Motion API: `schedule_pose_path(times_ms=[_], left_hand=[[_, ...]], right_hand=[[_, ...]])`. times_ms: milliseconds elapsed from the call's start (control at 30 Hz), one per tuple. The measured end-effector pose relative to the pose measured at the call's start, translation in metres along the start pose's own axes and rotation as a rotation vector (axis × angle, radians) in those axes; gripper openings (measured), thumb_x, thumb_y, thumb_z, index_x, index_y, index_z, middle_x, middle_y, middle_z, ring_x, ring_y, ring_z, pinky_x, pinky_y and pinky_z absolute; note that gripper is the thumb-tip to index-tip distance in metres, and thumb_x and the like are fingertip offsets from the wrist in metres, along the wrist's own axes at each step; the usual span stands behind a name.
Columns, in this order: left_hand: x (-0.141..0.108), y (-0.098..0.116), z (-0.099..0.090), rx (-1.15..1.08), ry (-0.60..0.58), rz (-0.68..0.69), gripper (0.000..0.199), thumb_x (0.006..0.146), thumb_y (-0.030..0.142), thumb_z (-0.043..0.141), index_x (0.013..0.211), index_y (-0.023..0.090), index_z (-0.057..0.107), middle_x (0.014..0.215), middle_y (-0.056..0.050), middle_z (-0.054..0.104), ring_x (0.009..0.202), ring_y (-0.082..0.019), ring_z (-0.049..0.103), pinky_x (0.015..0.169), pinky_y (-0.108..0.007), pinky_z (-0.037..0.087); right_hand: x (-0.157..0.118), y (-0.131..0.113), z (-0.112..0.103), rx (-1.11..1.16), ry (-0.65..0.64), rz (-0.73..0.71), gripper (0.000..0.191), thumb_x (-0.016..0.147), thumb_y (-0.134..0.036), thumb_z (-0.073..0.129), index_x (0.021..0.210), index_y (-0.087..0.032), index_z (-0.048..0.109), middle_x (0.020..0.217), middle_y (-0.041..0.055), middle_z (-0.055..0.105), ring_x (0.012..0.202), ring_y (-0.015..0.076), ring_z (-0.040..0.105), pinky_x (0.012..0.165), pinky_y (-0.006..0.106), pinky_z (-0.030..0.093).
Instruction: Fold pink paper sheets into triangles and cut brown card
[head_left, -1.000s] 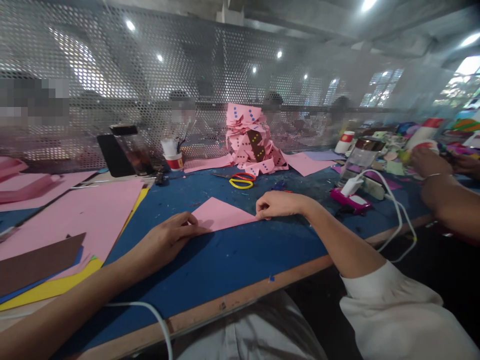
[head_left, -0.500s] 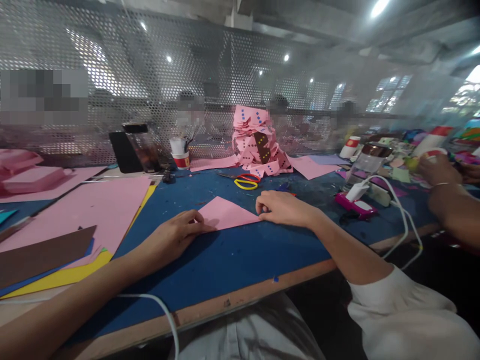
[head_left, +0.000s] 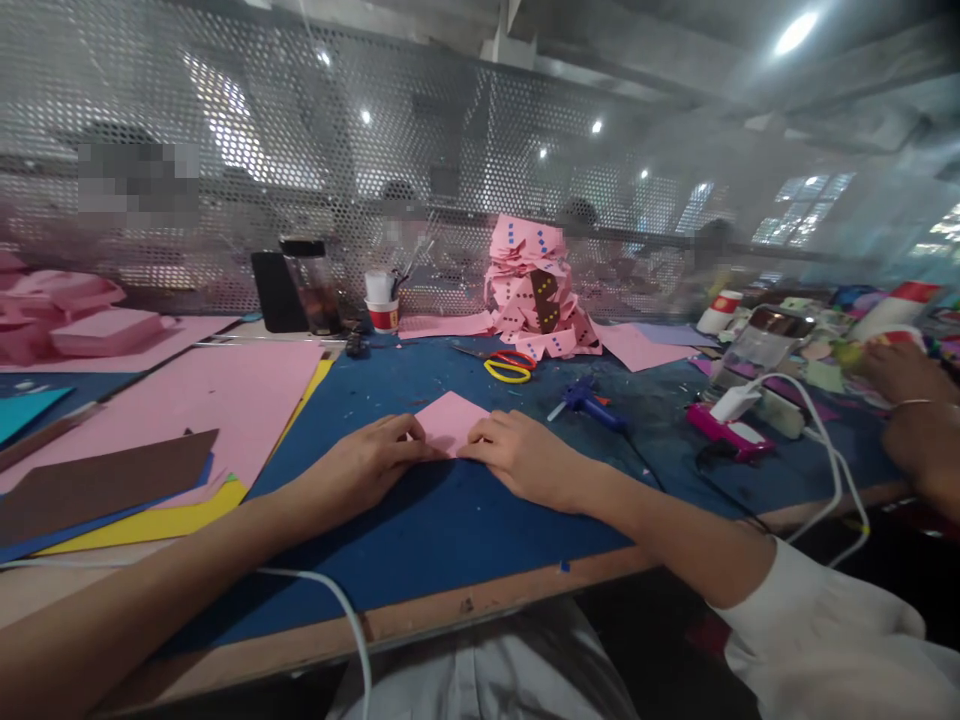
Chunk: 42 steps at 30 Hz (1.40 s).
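Observation:
A small pink sheet of paper [head_left: 451,415] lies on the blue work mat, folded to a peak that points away from me. My left hand [head_left: 379,455] is closed at its left side, fingertips pinching the near edge. From the right, my right hand [head_left: 525,455] also has its fingers curled and pressed on the near edge, close to the left hand's fingertips. Both hands cover the paper's side corners. Beyond the right hand rests a blue glue gun [head_left: 589,400]. Scissors [head_left: 510,366] with red and yellow handles lie past the paper.
Large pink sheets [head_left: 247,385] and a brown sheet [head_left: 120,475] lie left. At the back stand a pink paper pile [head_left: 525,285], a paper cup [head_left: 383,314] and a dark bottle [head_left: 319,290]. A magenta power strip [head_left: 731,432] and another person's hand [head_left: 911,375] are at right.
My right hand has slid left along the paper's near edge toward my left hand, uncovering the glue gun. The view has turned slightly left.

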<state>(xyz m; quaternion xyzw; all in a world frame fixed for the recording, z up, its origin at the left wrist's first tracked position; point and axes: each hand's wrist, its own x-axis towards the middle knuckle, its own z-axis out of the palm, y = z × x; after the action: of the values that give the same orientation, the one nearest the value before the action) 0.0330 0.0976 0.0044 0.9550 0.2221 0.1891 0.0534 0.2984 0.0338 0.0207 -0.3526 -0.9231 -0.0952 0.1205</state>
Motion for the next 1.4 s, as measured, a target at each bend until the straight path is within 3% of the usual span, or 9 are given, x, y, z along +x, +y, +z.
schedule_pose_path(times_ms=[167,567,900,1167,1400], left_hand=[[0.001,0.000,-0.001,-0.013,0.018,0.020,0.038,0.099,0.015,0.042,0.117,0.032,0.070,0.104,-0.004,0.062,0.094,-0.016,0.060,0.082,-0.026,0.047],[0.000,0.000,0.000,0.028,0.000,0.013,0.040,0.099,0.013,0.040,0.121,0.032,0.068,0.107,-0.005,0.061,0.094,-0.016,0.060,0.082,-0.027,0.046],[0.000,0.001,-0.001,0.075,-0.026,0.036,0.049,0.098,0.009,0.038,0.129,0.037,0.063,0.108,-0.004,0.059,0.093,-0.016,0.059,0.081,-0.027,0.046],[-0.001,-0.002,0.002,0.126,-0.042,0.052,0.051,0.096,0.006,0.039,0.129,0.037,0.063,0.107,-0.005,0.058,0.094,-0.018,0.058,0.084,-0.030,0.047],[0.000,-0.002,0.002,0.113,-0.032,0.057,0.048,0.097,0.008,0.040,0.129,0.036,0.063,0.109,-0.005,0.058,0.094,-0.018,0.058,0.083,-0.029,0.047]], right_hand=[[0.001,-0.004,-0.001,-0.104,-0.046,-0.018,0.038,0.099,-0.012,0.042,0.132,-0.020,0.059,0.115,0.0106,0.063,0.102,0.0235,0.051,0.085,0.037,0.040],[0.000,-0.008,-0.005,-0.178,-0.054,-0.034,0.037,0.099,-0.014,0.042,0.131,-0.020,0.060,0.107,0.0108,0.064,0.099,0.0246,0.050,0.081,0.038,0.035],[0.013,0.001,0.007,0.233,0.074,0.258,0.018,0.095,-0.029,0.057,0.098,-0.020,0.073,0.102,0.0047,0.067,0.094,0.0176,0.058,0.081,0.031,0.037],[0.035,0.001,0.016,0.233,0.008,0.418,0.011,0.089,-0.033,0.064,0.088,-0.022,0.066,0.094,0.0011,0.067,0.084,0.0162,0.059,0.069,0.027,0.035],[0.031,0.001,0.016,0.245,0.014,0.418,0.008,0.084,-0.029,0.064,0.090,-0.024,0.066,0.096,0.0005,0.067,0.088,0.0176,0.060,0.071,0.028,0.035]])
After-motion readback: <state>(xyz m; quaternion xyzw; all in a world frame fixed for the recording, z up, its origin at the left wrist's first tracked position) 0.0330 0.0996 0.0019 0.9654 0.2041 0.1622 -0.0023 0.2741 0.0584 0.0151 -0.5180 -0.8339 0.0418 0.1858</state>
